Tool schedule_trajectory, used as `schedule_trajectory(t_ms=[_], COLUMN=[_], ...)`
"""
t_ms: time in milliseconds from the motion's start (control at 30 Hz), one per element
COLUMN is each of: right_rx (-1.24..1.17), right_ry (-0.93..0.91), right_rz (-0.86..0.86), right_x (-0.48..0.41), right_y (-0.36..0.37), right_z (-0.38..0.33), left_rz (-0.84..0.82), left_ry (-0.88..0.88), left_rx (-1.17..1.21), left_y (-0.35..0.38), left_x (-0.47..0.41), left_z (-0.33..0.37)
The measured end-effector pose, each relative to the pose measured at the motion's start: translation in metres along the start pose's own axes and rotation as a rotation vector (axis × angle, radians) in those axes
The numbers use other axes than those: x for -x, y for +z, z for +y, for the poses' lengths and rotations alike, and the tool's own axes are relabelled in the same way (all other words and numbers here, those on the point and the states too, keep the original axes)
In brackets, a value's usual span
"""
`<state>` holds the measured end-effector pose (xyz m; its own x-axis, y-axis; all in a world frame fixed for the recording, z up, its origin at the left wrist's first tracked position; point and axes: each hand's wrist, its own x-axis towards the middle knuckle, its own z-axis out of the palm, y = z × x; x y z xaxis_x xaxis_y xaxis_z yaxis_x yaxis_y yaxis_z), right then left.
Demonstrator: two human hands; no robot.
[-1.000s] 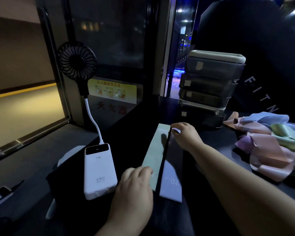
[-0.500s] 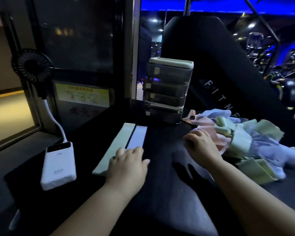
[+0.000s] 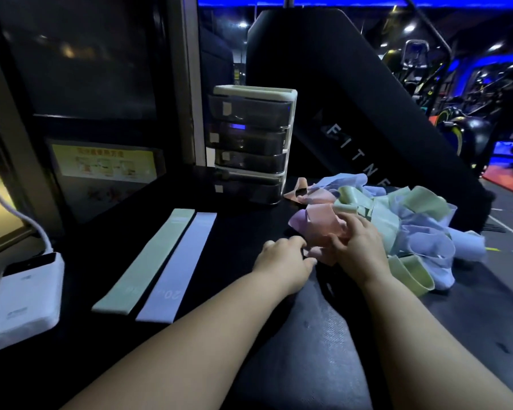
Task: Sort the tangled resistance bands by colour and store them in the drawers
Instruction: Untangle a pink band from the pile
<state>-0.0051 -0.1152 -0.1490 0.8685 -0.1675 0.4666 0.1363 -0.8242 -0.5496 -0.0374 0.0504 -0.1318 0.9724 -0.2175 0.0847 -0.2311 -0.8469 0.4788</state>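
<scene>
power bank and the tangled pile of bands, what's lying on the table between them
In the head view, a green band and a lilac band lie flat side by side between the power bank and the tangled pile.

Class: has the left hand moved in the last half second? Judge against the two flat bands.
Yes. The left hand left the flat green band and lilac band, moving right to the pink band at the tangled pile.
</scene>
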Motion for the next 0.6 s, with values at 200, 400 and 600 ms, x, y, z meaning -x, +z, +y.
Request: schedule_trajectory(t_ms=[200,400,600], right_rx=[-0.017,-0.069,-0.231], right_ry=[0.035,0.068,0.003], right_rz=[0.054,0.129,0.19], right_x=[-0.007,-0.013,-0.007], right_y=[0.005,0.005,-0.012], right_z=[0.007,0.006,-0.009], left_rz=[-0.006,0.134,0.207], left_ry=[-0.014,0.052,-0.004], left_rx=[0.022,0.22,0.57], left_y=[0.028,0.029,0.002], left_x=[-0.031,-0.033,-0.018], left_z=[0.013,0.001,-0.014])
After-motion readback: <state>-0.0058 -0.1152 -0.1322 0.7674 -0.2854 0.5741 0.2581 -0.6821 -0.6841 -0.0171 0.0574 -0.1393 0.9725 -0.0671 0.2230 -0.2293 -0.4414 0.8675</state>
